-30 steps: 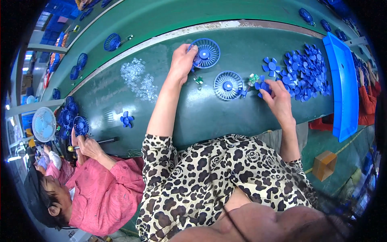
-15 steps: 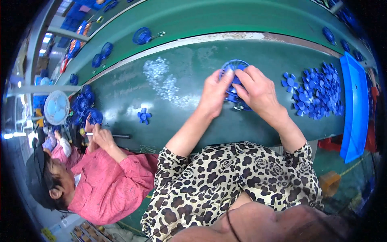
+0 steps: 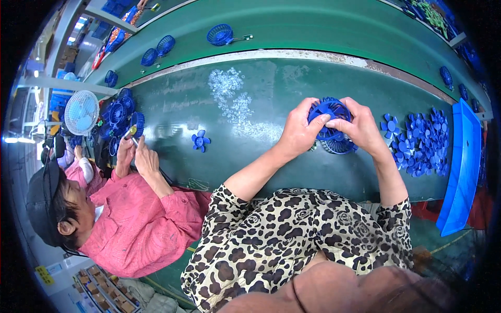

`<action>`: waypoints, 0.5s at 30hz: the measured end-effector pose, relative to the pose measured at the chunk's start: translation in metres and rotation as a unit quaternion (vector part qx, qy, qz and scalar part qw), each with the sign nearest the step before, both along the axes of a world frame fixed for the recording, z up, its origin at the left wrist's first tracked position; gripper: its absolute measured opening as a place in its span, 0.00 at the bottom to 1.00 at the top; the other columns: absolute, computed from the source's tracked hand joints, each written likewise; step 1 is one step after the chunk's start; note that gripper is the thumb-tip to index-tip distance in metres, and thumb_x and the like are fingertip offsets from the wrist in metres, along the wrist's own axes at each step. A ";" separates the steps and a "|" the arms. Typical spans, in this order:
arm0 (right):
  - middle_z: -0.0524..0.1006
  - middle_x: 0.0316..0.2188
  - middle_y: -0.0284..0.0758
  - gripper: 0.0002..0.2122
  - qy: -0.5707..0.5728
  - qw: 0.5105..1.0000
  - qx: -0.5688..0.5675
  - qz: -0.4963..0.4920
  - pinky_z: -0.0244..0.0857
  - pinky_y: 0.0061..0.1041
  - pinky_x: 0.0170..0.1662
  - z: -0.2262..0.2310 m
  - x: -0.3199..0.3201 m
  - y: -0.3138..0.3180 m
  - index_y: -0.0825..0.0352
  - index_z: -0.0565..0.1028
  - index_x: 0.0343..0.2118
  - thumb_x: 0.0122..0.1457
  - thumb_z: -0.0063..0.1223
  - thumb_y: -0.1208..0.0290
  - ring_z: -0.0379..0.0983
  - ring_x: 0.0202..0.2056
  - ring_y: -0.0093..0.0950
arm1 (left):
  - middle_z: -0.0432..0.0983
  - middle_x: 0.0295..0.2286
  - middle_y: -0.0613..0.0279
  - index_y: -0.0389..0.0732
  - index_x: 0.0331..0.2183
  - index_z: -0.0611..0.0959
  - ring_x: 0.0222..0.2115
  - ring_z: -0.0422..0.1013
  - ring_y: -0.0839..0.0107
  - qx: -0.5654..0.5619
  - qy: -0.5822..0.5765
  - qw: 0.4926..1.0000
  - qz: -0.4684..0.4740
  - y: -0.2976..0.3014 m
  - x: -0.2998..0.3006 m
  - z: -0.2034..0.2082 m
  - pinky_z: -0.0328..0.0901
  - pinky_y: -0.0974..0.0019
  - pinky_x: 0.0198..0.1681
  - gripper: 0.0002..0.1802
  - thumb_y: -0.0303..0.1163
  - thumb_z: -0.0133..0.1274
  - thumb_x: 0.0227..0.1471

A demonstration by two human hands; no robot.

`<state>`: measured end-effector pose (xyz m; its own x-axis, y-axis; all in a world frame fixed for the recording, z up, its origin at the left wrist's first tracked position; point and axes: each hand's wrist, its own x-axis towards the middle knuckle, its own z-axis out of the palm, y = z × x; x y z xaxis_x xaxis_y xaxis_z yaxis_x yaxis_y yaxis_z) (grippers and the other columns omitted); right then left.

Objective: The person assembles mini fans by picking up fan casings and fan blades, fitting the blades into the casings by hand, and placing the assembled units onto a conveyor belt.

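The left grip (image 3: 301,128) and the right grip (image 3: 364,128) are closed around one blue round fan housing (image 3: 330,100), one at each side, with the fingers along its rim and the two thumbs meeting over its middle. Broad blue blades show inside the slatted ring, partly covered by the thumbs. The housing is held above the tabletop (image 3: 250,167), between the two grips.

Just below the held piece, on the wearer's side, a second blue slatted housing (image 3: 339,146) shows between the wrists, its upper part hidden.

Near the right grip, to its right, a single blue fan wheel (image 3: 390,125) lies at the edge of a heaped pile of similar blue wheels (image 3: 425,143). Beyond the pile, farther right, stands a long bright blue tray (image 3: 459,172).

To the left of the left grip, small clear pieces (image 3: 229,96) lie scattered in a loose patch. Farther left and a little nearer the wearer, a lone blue wheel (image 3: 200,141) rests by itself.

Well left of both grips, a co-worker in a pink shirt (image 3: 151,229) works with both hands beside a cluster of blue housings (image 3: 117,110); a white fan (image 3: 82,112) stands past that cluster.

Ahead of the grips, across a pale worn ledge (image 3: 313,53), a green belt (image 3: 313,26) carries more blue housings (image 3: 219,34).
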<state>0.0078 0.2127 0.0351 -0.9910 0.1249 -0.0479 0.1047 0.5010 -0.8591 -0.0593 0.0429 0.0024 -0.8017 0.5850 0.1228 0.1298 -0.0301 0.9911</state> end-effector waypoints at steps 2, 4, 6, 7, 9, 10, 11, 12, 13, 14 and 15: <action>0.71 0.22 0.29 0.17 -0.005 0.999 -0.003 0.035 0.62 0.21 0.30 -0.001 -0.016 -0.001 0.71 0.72 0.31 0.45 0.66 0.65 0.65 0.27 0.17 | 0.75 0.28 0.50 0.32 0.39 0.73 0.29 0.73 0.67 -0.042 0.020 0.999 0.016 -0.007 -0.009 -0.001 0.67 0.65 0.35 0.17 0.32 0.54 0.48; 0.70 0.19 0.32 0.17 -0.013 0.999 -0.021 0.041 0.62 0.25 0.29 -0.008 -0.037 0.010 0.71 0.73 0.27 0.44 0.65 0.62 0.64 0.24 0.20 | 0.76 0.30 0.50 0.33 0.44 0.71 0.30 0.73 0.62 -0.110 0.036 0.991 0.066 -0.012 -0.020 0.005 0.68 0.62 0.36 0.22 0.34 0.53 0.49; 0.72 0.21 0.30 0.15 0.030 0.999 -0.039 -0.003 0.62 0.24 0.29 -0.011 -0.066 0.024 0.71 0.74 0.28 0.46 0.63 0.62 0.66 0.26 0.19 | 0.72 0.41 0.50 0.35 0.51 0.66 0.40 0.70 0.62 -0.125 0.105 0.976 0.146 -0.045 -0.036 0.011 0.66 0.61 0.43 0.27 0.35 0.53 0.50; 0.74 0.24 0.32 0.15 0.057 0.987 -0.133 -0.073 0.63 0.22 0.30 -0.013 -0.076 0.034 0.70 0.76 0.30 0.48 0.62 0.61 0.68 0.27 0.20 | 0.70 0.43 0.49 0.35 0.50 0.67 0.42 0.69 0.60 -0.144 0.119 0.961 0.206 -0.060 -0.039 0.019 0.64 0.60 0.46 0.26 0.34 0.53 0.50; 0.75 0.28 0.29 0.17 0.032 0.984 -0.104 -0.144 0.62 0.16 0.30 -0.006 -0.089 0.071 0.70 0.75 0.40 0.54 0.57 0.62 0.69 0.30 0.19 | 0.70 0.43 0.46 0.32 0.47 0.70 0.44 0.66 0.53 -0.274 0.273 0.864 0.321 -0.106 -0.053 0.002 0.59 0.57 0.49 0.25 0.31 0.55 0.48; 0.75 0.29 0.29 0.19 0.057 0.973 -0.090 -0.203 0.62 0.16 0.30 -0.013 -0.086 0.079 0.71 0.73 0.43 0.54 0.57 0.62 0.69 0.30 0.18 | 0.69 0.43 0.45 0.32 0.47 0.70 0.45 0.64 0.51 -0.348 0.316 0.811 0.348 -0.128 -0.054 -0.003 0.58 0.55 0.50 0.26 0.31 0.55 0.47; 0.75 0.30 0.30 0.21 0.086 0.959 -0.081 -0.256 0.62 0.17 0.29 -0.016 -0.085 0.083 0.72 0.72 0.46 0.54 0.57 0.62 0.69 0.30 0.17 | 0.68 0.44 0.45 0.33 0.48 0.69 0.45 0.64 0.49 -0.417 0.324 0.766 0.366 -0.152 -0.054 -0.008 0.59 0.54 0.50 0.27 0.32 0.56 0.46; 0.76 0.32 0.30 0.22 0.072 0.966 -0.078 -0.236 0.62 0.17 0.29 -0.019 -0.078 0.082 0.72 0.70 0.49 0.54 0.56 0.64 0.69 0.31 0.16 | 0.68 0.44 0.45 0.34 0.47 0.69 0.45 0.64 0.48 -0.485 0.291 0.737 0.370 -0.171 -0.048 -0.016 0.60 0.53 0.48 0.26 0.33 0.56 0.47; 0.75 0.31 0.30 0.21 0.071 0.972 -0.077 -0.211 0.62 0.17 0.28 -0.022 -0.069 0.079 0.72 0.71 0.48 0.54 0.56 0.65 0.68 0.30 0.16 | 0.67 0.44 0.45 0.34 0.47 0.70 0.45 0.64 0.47 -0.549 0.255 0.703 0.373 -0.187 -0.039 -0.021 0.60 0.52 0.47 0.26 0.34 0.55 0.47; 0.75 0.30 0.29 0.19 0.072 0.977 -0.074 -0.188 0.61 0.16 0.28 -0.028 -0.058 0.076 0.72 0.71 0.47 0.54 0.56 0.67 0.68 0.29 0.16 | 0.67 0.44 0.46 0.35 0.45 0.71 0.43 0.65 0.48 -0.572 0.231 0.699 0.361 -0.199 -0.033 -0.031 0.62 0.52 0.45 0.23 0.33 0.54 0.47; 0.76 0.32 0.32 0.18 0.065 0.978 -0.065 -0.186 0.63 0.18 0.29 -0.031 -0.044 0.073 0.71 0.72 0.46 0.54 0.56 0.67 0.69 0.29 0.17 | 0.67 0.43 0.46 0.35 0.44 0.72 0.42 0.65 0.48 -0.590 0.210 0.697 0.348 -0.208 -0.029 -0.040 0.63 0.51 0.43 0.21 0.32 0.54 0.47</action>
